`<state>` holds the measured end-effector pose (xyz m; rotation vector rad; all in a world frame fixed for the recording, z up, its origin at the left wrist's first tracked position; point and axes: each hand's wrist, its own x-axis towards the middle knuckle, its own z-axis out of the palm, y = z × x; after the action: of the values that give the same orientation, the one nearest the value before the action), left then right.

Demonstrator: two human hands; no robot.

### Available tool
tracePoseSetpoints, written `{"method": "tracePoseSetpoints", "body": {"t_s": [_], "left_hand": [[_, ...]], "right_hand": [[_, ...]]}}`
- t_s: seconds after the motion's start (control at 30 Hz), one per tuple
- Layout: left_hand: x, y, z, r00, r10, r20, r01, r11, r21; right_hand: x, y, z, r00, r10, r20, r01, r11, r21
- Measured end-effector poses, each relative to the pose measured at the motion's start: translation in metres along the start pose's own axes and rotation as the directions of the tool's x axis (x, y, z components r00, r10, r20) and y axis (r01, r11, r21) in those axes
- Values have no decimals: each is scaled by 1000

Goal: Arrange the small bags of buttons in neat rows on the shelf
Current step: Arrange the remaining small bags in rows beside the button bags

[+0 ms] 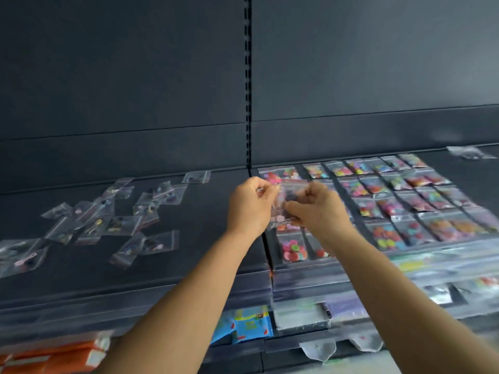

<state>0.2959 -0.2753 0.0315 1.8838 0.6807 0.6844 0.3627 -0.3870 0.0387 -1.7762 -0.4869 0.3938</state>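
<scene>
Roughly half done: neat rows of clear button bags (399, 201) fill the dark shelf (205, 255) at right; a scattered heap of clear bags (108, 220) waits at left. Left hand (249, 209) and right hand (316, 209) pinch a small clear bag (282, 197) between curled fingers.

A dark, matte back panel (121, 63) rises behind the fixture, split by a slotted black upright (248, 76) running top to bottom, while beneath the front edge a lower tier shows orange packets (54, 354) and a bright blue printed packet (243, 326).

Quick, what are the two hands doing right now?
Left hand: pinches small clear plastic bags of buttons.
Right hand: fingers curled round the same bags.
</scene>
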Motion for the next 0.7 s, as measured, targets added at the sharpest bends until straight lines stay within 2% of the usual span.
{"method": "tracePoseSetpoints", "body": {"t_s": [0.17,0.37,0.53,0.7], "left_hand": [[-17,49,99,995,-5,96,10,999,-48],[-40,98,208,944,-20,330,63,991,-121],[-43,123,277,923,-25,383,72,992,-107],[-26,142,336,899,38,437,12,994,-111]], "right_hand": [[11,28,-104,993,7,-120,-10,1000,-29],[21,58,-219,957,14,-289,-17,1000,-10],[30,74,-290,902,25,-431,-30,1000,-5],[54,91,-343,868,63,-492,-57,998,28]]}}
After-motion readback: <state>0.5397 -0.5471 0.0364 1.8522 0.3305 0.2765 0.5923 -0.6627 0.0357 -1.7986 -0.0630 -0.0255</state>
